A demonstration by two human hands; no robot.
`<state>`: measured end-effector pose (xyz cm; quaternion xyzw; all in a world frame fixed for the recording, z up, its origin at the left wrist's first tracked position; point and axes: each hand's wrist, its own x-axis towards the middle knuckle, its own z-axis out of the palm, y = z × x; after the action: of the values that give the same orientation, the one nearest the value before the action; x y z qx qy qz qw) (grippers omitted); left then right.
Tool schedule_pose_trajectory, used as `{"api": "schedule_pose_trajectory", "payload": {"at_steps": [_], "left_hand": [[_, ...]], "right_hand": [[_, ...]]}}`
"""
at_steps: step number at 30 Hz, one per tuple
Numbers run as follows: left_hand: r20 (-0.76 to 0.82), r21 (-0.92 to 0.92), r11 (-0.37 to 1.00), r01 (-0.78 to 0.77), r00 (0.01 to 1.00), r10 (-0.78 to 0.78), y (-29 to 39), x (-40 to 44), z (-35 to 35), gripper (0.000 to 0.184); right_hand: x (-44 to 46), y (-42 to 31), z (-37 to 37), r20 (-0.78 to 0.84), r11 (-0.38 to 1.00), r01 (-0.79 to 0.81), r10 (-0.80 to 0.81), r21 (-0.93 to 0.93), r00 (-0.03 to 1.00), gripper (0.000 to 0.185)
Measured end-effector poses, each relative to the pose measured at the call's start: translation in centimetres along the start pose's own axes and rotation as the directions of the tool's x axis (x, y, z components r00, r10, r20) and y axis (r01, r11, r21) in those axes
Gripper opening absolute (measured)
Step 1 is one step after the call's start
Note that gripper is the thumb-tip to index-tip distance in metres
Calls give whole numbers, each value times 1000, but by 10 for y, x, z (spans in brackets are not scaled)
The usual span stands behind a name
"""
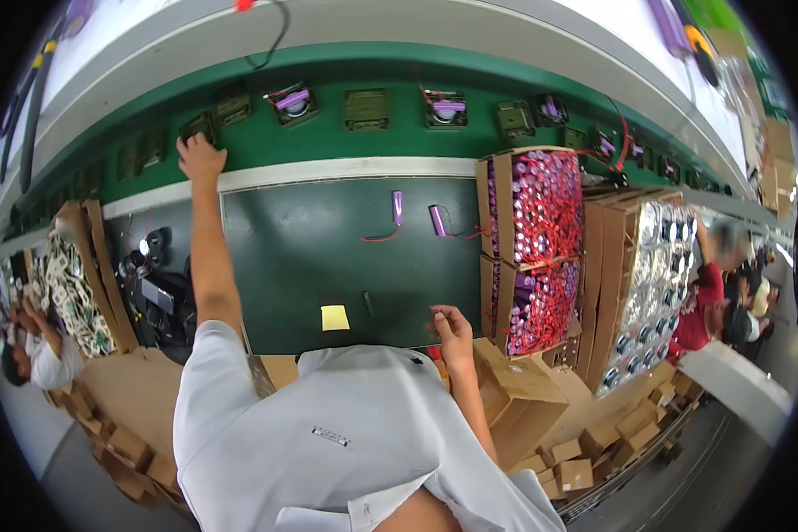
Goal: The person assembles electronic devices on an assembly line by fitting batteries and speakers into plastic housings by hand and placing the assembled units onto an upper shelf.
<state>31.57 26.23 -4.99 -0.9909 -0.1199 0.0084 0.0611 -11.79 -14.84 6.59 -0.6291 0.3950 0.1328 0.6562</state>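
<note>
My left arm stretches far forward over a dark green work surface (284, 266), across its pale rim, to a green conveyor belt (324, 142). My left hand (202, 160) is part open, fingers spread and slightly bent, with the fingertips at the near edge of an olive-green plastic casing (199, 125); I cannot tell whether they grip it. Just beyond and to the right of that hand lies a second casing (232, 108). Further right along the belt is a casing with a purple cell and a round part (293, 103), then an open casing (366, 110), then another loaded casing (445, 109).

My right hand (453, 329) hovers close to my body over the near edge of the work surface, its fingers and thumb bent. Something small and reddish shows by its fingertips, too blurred to tell whether I hold it. To its left are a thin dark strip (369, 304) and a yellow sticky note (335, 317). Ahead of it lie two wired purple battery cells, one upright in my view (397, 207), one slightly tilted (438, 220). Just right of it stand cardboard boxes packed with purple cells and red wires (543, 301), and beyond those, a box of silvery round parts (652, 284).
</note>
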Motion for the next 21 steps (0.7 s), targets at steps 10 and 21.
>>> {"api": "schedule_pose_trajectory", "payload": {"at_steps": [10, 21], "left_hand": [[-234, -664, 422, -617, 708, 666, 87, -259, -173, 34], [179, -607, 421, -674, 400, 899, 179, -450, -144, 53]], "right_hand": [[7, -28, -7, 243, 977, 101, -145, 187, 959, 38], [34, 65, -15, 322, 796, -215, 28, 565, 946, 38]]}}
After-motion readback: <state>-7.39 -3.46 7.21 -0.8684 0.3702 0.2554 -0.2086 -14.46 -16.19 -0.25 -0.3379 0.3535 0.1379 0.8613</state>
